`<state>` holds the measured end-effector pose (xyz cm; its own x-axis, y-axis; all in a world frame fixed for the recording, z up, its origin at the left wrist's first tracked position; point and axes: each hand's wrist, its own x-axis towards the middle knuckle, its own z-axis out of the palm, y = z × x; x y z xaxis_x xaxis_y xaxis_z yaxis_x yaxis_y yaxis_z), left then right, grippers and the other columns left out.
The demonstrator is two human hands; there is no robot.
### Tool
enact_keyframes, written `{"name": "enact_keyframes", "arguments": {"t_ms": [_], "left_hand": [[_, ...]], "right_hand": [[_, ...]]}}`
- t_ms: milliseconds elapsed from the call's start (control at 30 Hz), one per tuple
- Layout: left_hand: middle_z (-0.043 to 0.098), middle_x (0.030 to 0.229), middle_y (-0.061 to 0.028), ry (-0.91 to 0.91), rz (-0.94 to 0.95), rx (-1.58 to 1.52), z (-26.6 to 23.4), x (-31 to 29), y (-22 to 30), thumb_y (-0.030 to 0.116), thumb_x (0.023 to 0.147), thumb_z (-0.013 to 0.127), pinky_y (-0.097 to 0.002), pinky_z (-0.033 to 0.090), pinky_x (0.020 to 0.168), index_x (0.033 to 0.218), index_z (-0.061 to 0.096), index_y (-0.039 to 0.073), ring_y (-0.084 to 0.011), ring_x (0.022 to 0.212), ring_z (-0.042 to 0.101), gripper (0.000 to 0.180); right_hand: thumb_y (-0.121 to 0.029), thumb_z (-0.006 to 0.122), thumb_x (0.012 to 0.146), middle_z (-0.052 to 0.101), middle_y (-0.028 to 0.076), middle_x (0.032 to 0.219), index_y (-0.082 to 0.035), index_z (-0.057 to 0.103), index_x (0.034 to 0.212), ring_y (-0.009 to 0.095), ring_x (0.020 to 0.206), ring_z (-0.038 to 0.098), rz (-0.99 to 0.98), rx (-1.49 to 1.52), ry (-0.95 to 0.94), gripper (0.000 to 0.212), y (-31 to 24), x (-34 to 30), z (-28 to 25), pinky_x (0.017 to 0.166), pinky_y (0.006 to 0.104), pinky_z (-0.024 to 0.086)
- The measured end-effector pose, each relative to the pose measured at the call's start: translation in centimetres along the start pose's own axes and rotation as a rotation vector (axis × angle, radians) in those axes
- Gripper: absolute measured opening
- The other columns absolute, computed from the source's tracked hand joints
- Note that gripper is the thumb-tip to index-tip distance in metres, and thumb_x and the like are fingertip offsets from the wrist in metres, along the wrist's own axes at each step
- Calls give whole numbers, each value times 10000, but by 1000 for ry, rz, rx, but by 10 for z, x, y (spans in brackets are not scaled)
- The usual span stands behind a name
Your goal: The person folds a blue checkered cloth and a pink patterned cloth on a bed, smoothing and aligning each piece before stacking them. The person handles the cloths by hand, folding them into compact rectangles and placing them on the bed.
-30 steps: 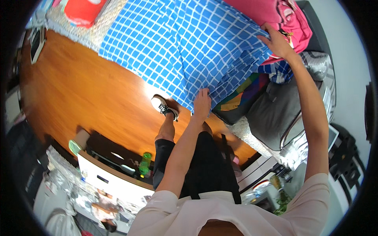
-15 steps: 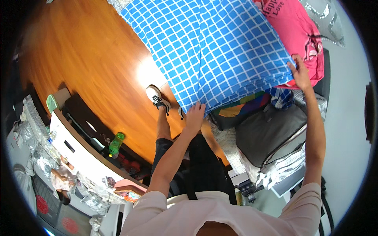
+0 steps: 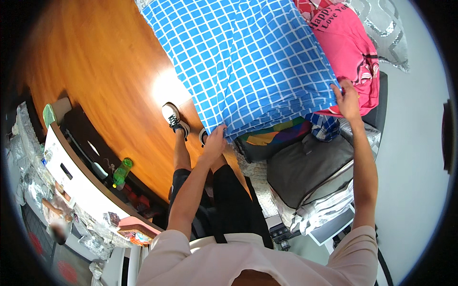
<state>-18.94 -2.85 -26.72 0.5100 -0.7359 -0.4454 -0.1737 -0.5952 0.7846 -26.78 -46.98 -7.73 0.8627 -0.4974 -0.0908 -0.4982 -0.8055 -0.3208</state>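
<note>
A blue cloth with a white grid pattern is spread in front of me, folded in several layers along its near edge. At its near left corner, my left hand is closed with the fabric pinched in its fingers. My right hand grips the near right corner between thumb and fingers. Beside that hand, a pink printed textile lies along the cloth's right side. Below the near edge, a multicoloured cloth and a dark blue plaid cloth show. What supports the blue cloth is mostly hidden.
A dark grey zipped bag lies close to my right forearm, over white striped fabric. A silver patterned cushion rests at far right. White furniture with a green bottle stands left on the wooden floor.
The whole view has shifted, so everything appears farther left. Both hands keep hold of the same corners, and the near folds between them bulge slightly more.
</note>
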Motion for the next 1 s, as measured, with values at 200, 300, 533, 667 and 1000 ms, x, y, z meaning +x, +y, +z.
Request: {"name": "enact_keyframes", "arguments": {"t_ms": [200, 300, 533, 667, 1000], "left_hand": [[538, 990, -186, 43, 173, 105, 7, -3, -1, -54, 718, 546, -425, 450, 790, 1091, 459, 21, -379, 953, 532, 390], [532, 921, -160, 64, 109, 109, 37, 13, -14, -49, 710, 577, -390, 457, 749, 1053, 467, 33, -330, 887, 549, 370], [552, 1016, -84, 533, -587, -857, 43, 17, -106, 231, 782, 725, -293, 444, 791, 1129, 474, 3, -185, 900, 541, 485], [467, 1294, -125, 194, -769, -1459, 32, 22, -85, 333, 817, 711, -313, 361, 953, 1355, 325, -39, -206, 1150, 462, 759], [508, 1218, -117, 232, -586, -1484, 17, 15, -58, 24, 794, 706, -346, 454, 908, 1290, 336, 10, -225, 1096, 514, 619]], "right_hand": [[-103, 633, 867, 322, -7, 662, -29, 430, 731, 88, 622, 324, 194, 349, -253, 256, 53, 5, -1, 565, 257, 309], [-102, 633, 871, 298, -35, 667, -60, 381, 710, 66, 633, 308, 195, 350, -335, 301, 60, 15, 5, 552, 248, 284], [-75, 633, 862, 290, -71, 697, -102, 353, 700, 49, 655, 295, 314, 490, -348, 325, 66, 13, -2, 574, 227, 275], [-92, 595, 891, 428, -72, 733, -96, 446, 741, 26, 681, 383, 467, 722, -369, 211, 52, 8, -1, 609, 212, 339], [-143, 615, 891, 446, -73, 726, -120, 444, 737, 15, 694, 394, 604, 782, -377, 231, 47, 8, -20, 612, 202, 347]]}}
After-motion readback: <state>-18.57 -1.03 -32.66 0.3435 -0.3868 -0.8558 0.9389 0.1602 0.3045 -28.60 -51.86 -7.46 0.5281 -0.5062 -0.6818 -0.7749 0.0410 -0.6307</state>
